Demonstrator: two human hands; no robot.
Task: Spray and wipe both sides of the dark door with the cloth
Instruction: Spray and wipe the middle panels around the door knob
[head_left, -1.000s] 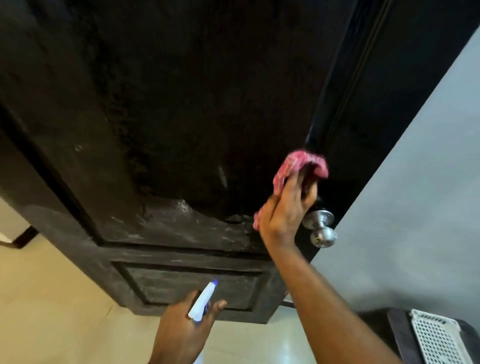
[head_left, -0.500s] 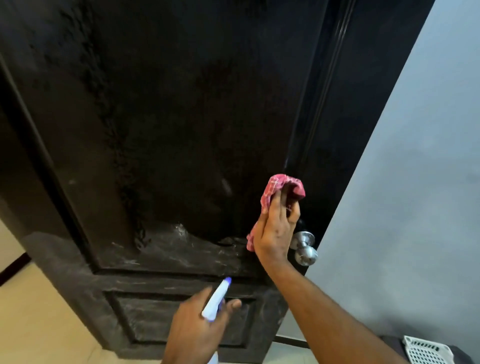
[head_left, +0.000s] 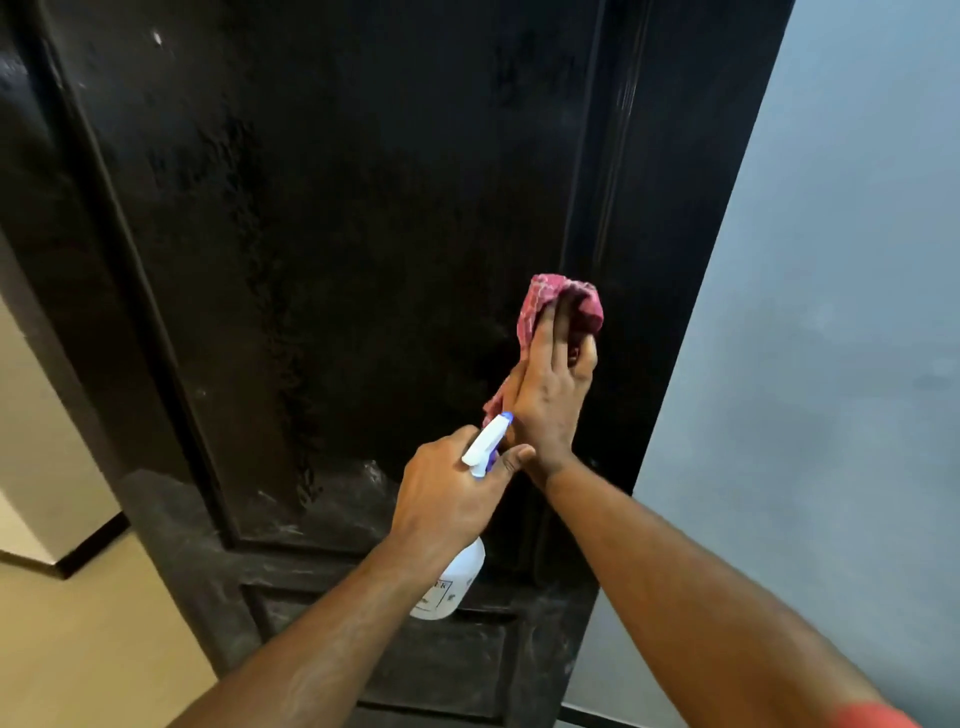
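Both of your hands are raised to the dark door (head_left: 337, 260). Your right hand (head_left: 553, 395), fingers straight and close together, presses the bunched pink checked cloth (head_left: 543, 300) against the door's panel, beside its right-hand moulding. Your left hand (head_left: 449, 493), just below, curls round the neck of the white spray bottle (head_left: 457, 571), nozzle aimed at the door. A grey wall (head_left: 831, 312) lies right of the door.

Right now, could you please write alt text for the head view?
A right hand presses a pink cloth against a dark door while the left hand holds a white spray bottle just below. A grey wall stands alongside.
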